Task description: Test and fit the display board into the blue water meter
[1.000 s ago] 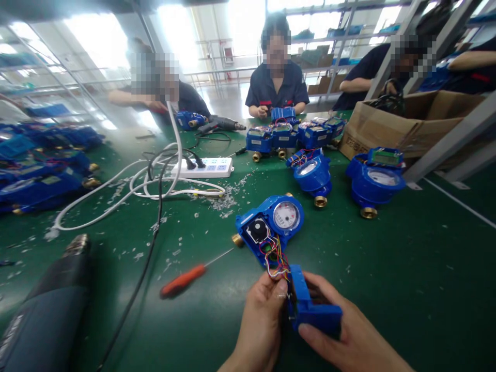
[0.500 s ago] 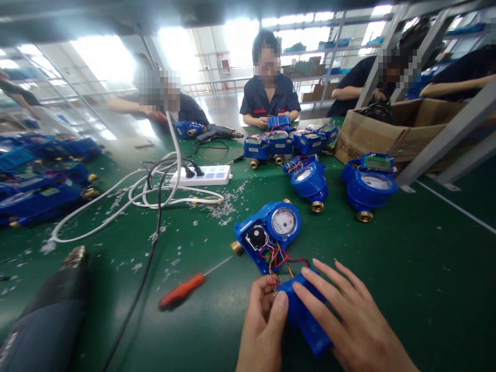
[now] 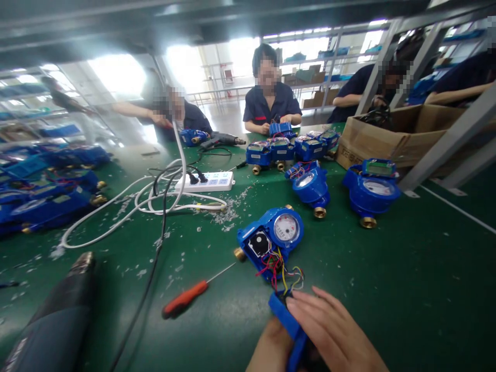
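Observation:
A blue water meter (image 3: 279, 238) lies with its housing uncovered, showing a white dial, a black round part and loose coloured wires (image 3: 277, 266). Those wires run toward a blue plastic cover (image 3: 289, 315) tilted on edge near the bottom of the view. My left hand (image 3: 271, 347) is closed around the cover's left side, its fingers mostly hidden behind it. Across the other side lies my right hand (image 3: 329, 330), fingers together and pressed against the cover; its inside is largely hidden. A screwdriver (image 3: 186, 298) with an orange-red handle rests left of the meter.
At lower left lies a heat gun (image 3: 58, 315). A white power strip (image 3: 209, 182) with tangled cables sits beyond, among clear scraps. More blue meters (image 3: 372, 191) stand at the right and back; several are piled at left (image 3: 50, 206). A cardboard box (image 3: 375, 137) and co-workers are beyond.
The blue cover has turned from lying face down to standing on edge. My right hand has closed against it, and my left hand has shifted lower behind it. The view has tilted slightly.

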Demonstrator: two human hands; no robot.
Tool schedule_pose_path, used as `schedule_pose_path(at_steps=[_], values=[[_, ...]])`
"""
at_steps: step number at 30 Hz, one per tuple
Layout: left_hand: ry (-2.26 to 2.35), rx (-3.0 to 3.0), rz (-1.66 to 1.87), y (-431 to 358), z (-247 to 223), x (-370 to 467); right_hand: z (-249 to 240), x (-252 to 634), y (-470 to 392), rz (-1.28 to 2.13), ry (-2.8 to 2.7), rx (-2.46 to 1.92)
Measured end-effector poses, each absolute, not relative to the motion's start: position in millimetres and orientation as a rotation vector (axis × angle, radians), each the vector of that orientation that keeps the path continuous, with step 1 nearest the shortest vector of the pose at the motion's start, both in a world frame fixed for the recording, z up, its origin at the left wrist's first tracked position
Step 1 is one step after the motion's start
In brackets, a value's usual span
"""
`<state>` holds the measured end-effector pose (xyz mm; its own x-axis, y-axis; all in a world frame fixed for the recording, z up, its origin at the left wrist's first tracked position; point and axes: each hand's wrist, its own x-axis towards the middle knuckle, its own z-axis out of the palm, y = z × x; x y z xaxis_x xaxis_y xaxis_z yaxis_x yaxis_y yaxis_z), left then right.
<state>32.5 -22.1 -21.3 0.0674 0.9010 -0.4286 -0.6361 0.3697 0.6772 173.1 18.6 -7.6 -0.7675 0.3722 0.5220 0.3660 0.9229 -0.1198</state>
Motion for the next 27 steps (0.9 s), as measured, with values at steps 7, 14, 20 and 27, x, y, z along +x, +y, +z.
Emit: schedule_pose_path(at_steps=[7, 14, 20, 27], values=[[0.689, 0.295, 1.207, -26, -13, 0, 25, 165, 26, -0.37, -2.698, -0.29], [0.795, 0.251, 1.214, -24, -25, 9, 10, 182, 27, -0.023, -2.644, -0.301], [0.834, 0.314, 1.236, -18, -21, 6, -13, 187, 28, 0.825, -1.986, -1.148], [0.817, 0.356, 1.215, -16, -9, 2, -20, 171, 36, 1.913, -1.533, -0.855]])
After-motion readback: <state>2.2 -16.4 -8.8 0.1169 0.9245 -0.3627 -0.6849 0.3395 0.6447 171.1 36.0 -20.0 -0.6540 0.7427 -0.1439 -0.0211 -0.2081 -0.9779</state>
